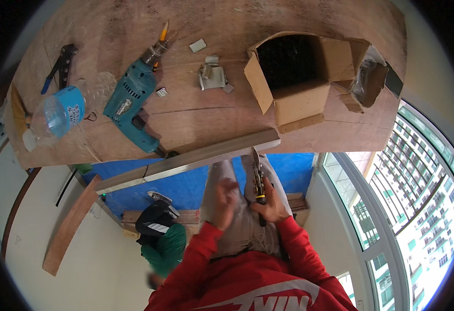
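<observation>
My right hand (pixel 271 206) is closed around the handles of a pair of tin snips (pixel 258 179), dark with a yellow band. The blades point up toward a long, pale metal channel (pixel 211 151) lying along the near edge of the wooden table. Over my lap hangs my left hand (pixel 224 203), somewhat blurred, fingers loosely extended and nothing visible in it. It is apart from the snips and below the channel.
On the table (pixel 185 122) lie a teal power drill (pixel 132 96), a plastic bottle (pixel 61 115), a hand riveter (pixel 61 67), metal scraps (pixel 214 76) and an open cardboard box (pixel 302 98). Another person (pixel 162 233) is low at left. A wooden strip (pixel 71 228) juts out left.
</observation>
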`<state>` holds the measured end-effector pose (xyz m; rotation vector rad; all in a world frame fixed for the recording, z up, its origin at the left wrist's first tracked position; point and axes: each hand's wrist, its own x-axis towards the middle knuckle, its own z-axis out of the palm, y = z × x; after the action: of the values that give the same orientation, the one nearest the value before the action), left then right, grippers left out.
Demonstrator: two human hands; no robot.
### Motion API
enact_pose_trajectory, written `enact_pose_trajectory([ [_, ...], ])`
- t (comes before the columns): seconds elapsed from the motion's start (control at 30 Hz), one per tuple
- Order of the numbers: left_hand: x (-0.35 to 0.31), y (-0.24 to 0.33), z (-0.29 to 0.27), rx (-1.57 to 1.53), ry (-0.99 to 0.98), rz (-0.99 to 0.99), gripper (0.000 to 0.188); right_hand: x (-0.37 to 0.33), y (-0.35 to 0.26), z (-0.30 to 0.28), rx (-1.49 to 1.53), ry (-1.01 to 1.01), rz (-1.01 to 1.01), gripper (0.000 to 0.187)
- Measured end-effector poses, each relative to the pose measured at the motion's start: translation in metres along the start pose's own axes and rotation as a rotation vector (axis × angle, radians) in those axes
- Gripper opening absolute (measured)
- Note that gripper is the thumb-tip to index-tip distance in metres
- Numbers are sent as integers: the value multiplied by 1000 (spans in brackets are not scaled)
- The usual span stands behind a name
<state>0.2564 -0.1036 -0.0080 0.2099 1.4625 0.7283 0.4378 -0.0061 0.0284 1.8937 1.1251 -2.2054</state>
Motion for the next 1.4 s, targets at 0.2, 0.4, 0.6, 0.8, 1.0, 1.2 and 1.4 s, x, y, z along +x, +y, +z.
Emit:
enact_pose_trajectory([
  [0.2, -24, -66, 65, -208, -374, -80, 143, 0, 0, -7, -55, -72, 52, 91],
  [0.4, -10, -31, 59, -51, -511, -29, 159, -1, 15, -5, 20, -62, 87, 97],
  [0.6, -5, -19, 55, -54, -454, -27, 155, -12, 10, -4, 125, -18, -43, 103],
  [0.8, -8, -28, 56, 147, -396, 87, 152, -10, 4, 6, 134, -33, 119, 97],
  [1.0, -11, -32, 63, -255, -420, -90, 147, -8, 4, 4, 7, -46, 136, 82],
  [1.2, -10, -24, 67, 55, -326, 116, 121, -6, -1, 1, -99, -30, 84, 72],
  [1.4, -7, -22, 71, 5, -322, 104, 110, 0, 0, -2, -196, -11, 79, 67],
])
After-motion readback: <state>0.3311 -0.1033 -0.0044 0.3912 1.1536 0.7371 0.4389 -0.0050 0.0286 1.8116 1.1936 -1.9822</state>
